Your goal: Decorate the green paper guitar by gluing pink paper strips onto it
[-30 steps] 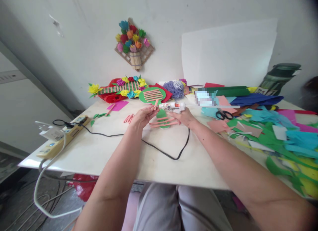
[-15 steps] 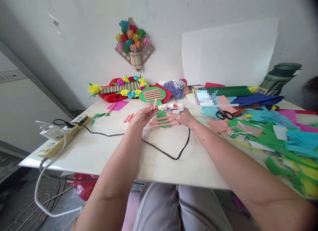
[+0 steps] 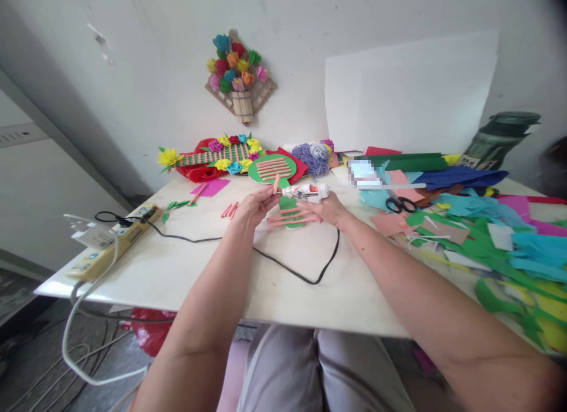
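Note:
My left hand pinches a short pink paper roll, held upright. Closed round a white hot glue gun is my right hand; a long glue stick sticks out of its back. The gun's nozzle points left and is at the paper roll; whether they touch I cannot tell. Beneath and behind both hands lies a green cutout with a round head and pink rolls laid in rows across it. Several loose pink rolls lie left of my left hand.
A power strip stands at the left edge, and a black cord loops across the table. Black-handled scissors and paper scraps cover the right side. A flower-decked paper guitar and yarn lie at the back, a bottle at the right.
Both hands stay almost where they were, with the paper roll and the glue gun still held. Only a very slight shift of the view shows.

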The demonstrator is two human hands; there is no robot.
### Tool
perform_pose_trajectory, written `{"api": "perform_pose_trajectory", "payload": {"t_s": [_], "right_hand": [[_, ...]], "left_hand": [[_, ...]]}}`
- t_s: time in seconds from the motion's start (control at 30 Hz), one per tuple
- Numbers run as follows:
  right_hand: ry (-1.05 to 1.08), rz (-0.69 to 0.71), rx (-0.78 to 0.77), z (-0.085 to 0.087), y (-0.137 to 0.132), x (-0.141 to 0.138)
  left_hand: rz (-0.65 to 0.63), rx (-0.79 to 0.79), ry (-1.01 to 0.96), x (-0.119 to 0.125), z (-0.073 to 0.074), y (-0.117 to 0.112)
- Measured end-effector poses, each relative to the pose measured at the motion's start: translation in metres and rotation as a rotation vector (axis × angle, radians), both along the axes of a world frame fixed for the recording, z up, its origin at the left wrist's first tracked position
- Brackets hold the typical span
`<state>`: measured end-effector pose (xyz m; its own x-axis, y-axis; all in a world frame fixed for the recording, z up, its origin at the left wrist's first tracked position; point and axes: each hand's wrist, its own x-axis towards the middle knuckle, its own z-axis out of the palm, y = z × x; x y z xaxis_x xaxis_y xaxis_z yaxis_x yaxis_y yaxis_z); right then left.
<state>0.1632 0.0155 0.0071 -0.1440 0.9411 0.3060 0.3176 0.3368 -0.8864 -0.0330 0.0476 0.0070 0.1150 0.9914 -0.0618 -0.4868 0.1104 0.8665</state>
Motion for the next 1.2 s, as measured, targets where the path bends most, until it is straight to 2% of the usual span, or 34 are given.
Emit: {"api": "perform_pose_trajectory", "payload": {"t_s": [0.23, 0.53, 0.87, 1.07, 1.2], "right_hand": [[0.006, 0.0, 0.034, -0.001, 0.002, 0.0], [0.03, -0.013, 0.003, 0.001, -0.001, 0.0], [0.177, -0.111, -0.016, -0.002, 0.006, 0.003], [0.37, -0.246, -0.056, -0.004, 0.012, 0.008], [0.441, -0.292, -0.07, -0.005, 0.015, 0.011]], "left_hand": [[0.012, -0.005, 0.02, 0.001, 0.001, 0.0], [-0.005, -0.001, 0.016, 0.002, 0.001, -0.002], [-0.021, 0.018, 0.015, 0.001, 0.0, -0.001], [-0.043, 0.121, 0.158, -0.006, 0.0, -0.002], [0.022, 0.25, 0.371, -0.007, -0.001, -0.001]]}}
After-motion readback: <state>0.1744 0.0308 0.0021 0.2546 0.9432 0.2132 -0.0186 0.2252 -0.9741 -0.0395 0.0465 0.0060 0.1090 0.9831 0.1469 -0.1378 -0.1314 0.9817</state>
